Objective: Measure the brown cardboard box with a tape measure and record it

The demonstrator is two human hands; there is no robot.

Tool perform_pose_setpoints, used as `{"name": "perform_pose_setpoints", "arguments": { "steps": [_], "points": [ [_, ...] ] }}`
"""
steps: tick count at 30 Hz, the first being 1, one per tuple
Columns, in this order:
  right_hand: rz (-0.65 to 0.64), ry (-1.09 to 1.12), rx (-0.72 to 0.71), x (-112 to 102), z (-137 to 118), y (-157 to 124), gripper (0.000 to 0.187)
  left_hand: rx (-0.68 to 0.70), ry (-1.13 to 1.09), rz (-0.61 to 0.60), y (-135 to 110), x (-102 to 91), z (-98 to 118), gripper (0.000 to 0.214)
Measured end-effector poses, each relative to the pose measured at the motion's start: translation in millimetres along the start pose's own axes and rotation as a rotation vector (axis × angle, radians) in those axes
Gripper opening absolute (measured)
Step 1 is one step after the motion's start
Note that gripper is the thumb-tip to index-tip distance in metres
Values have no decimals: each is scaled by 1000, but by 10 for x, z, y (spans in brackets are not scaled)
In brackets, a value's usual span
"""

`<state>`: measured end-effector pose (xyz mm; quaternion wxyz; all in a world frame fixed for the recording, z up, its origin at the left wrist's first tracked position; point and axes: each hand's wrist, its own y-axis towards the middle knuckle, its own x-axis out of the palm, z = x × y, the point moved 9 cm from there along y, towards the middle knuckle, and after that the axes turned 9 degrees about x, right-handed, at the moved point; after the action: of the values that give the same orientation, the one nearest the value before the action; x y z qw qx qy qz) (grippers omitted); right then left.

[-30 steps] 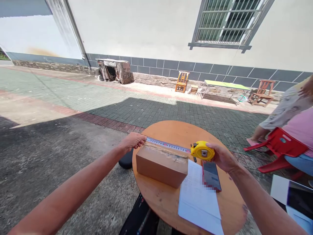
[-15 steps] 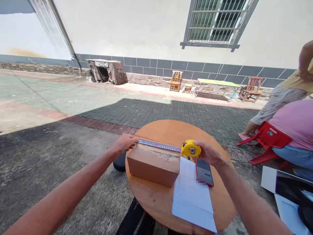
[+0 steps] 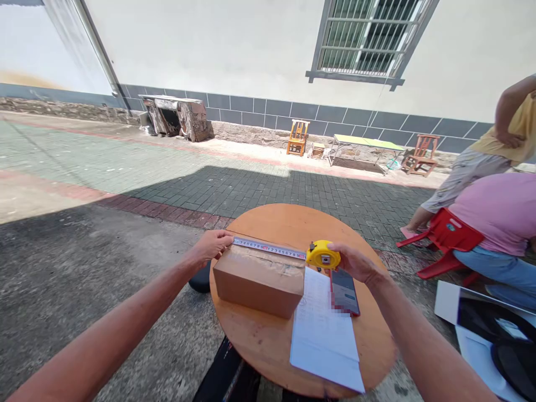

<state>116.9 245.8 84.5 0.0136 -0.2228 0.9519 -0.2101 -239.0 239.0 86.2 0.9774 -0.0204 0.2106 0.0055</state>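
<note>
A brown cardboard box (image 3: 258,282) lies on a round wooden table (image 3: 293,223). My left hand (image 3: 214,244) pinches the free end of a measuring tape blade (image 3: 270,248) at the box's far left corner. The blade runs along the box's far top edge to a yellow tape measure case (image 3: 322,255), which my right hand (image 3: 355,262) grips at the far right corner. A phone (image 3: 344,290) lies on a white sheet of paper (image 3: 322,335) to the right of the box.
Two people are at the right, one in pink on a red plastic chair (image 3: 444,237), one standing behind. Papers and a dark object (image 3: 489,329) lie on the ground at lower right. Wooden chairs (image 3: 298,137) and a low green table (image 3: 368,143) line the far wall.
Both hands keep the tape stretched along the box. My view has shifted to the right, so the table and box sit further left, and the people at the right show more.
</note>
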Motion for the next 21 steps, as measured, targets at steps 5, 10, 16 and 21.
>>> {"name": "perform_pose_setpoints", "arguments": {
  "steps": [5, 10, 16, 21],
  "points": [
    [-63, -37, 20, 44, 6, 0, 43, 78, 36, 12, 11, -3, 4, 34],
    [-96, -62, 35, 50, -3, 11, 43, 132, 91, 45, 29, -25, 17, 30],
    [-101, -44, 14, 100, -53, -14, 40, 148, 131, 75, 41, -53, 31, 30],
    [-137, -62, 0, 217, -129, -78, 42, 131, 119, 77, 33, -61, 44, 29]
  ]
}}
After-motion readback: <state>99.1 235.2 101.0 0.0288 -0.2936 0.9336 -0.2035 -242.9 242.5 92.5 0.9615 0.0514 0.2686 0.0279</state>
